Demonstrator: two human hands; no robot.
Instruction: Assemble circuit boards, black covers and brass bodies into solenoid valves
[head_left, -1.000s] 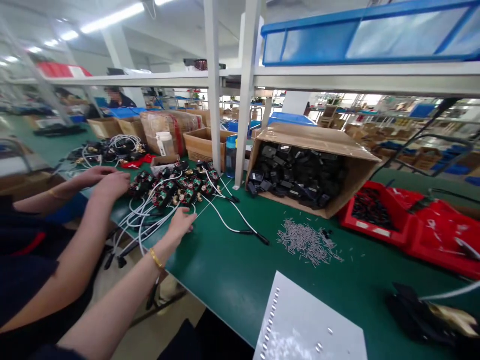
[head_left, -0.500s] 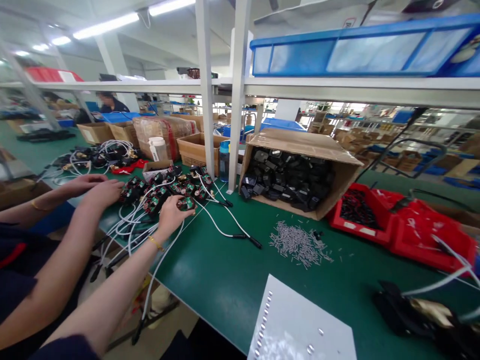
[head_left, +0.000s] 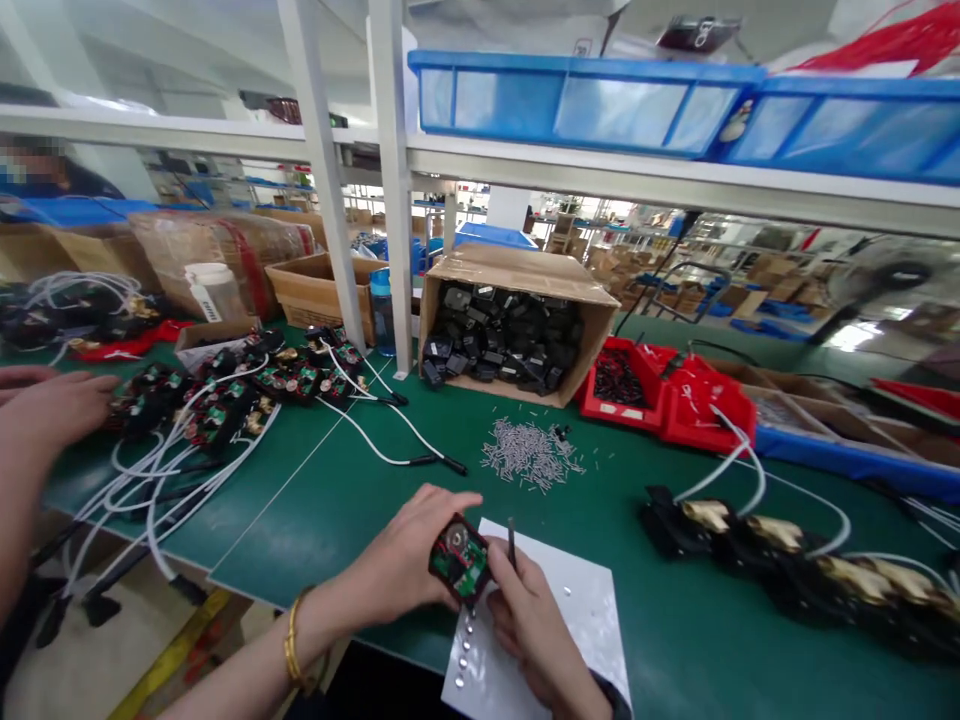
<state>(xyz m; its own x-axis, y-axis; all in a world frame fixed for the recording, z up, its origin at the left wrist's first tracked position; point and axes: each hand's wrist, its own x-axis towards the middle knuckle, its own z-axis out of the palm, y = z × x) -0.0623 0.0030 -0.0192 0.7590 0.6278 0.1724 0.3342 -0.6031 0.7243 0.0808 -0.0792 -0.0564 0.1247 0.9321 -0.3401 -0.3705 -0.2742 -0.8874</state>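
Observation:
Over the front of the bench, my left hand point(head_left: 397, 555), with a gold bracelet at the wrist, is closed round a small dark housing with a green circuit board point(head_left: 469, 572). Close against its right side is my right hand point(head_left: 529, 625), pinching a thin dark metal tool point(head_left: 511, 540). Only the upper end of the tool shows clearly; its kind is unclear. Beneath both hands lies a white sheet point(head_left: 592, 600) carrying small round silver pieces point(head_left: 464, 648), several in a row along its left edge.
Loose grey pins point(head_left: 529, 452) are heaped mid-bench before a carton of black housings point(head_left: 510, 335). Red bins point(head_left: 705, 400) and black-and-brass assemblies point(head_left: 772, 535) are at right. Cabled board units point(head_left: 217, 415) pile up at left, beside a co-worker's hand point(head_left: 67, 405). A shelf post point(head_left: 390, 200) rises behind.
The view has swung right. My left hand has brought a circuit-board unit from the left pile to above the white sheet. My right hand has come into view with a thin tool.

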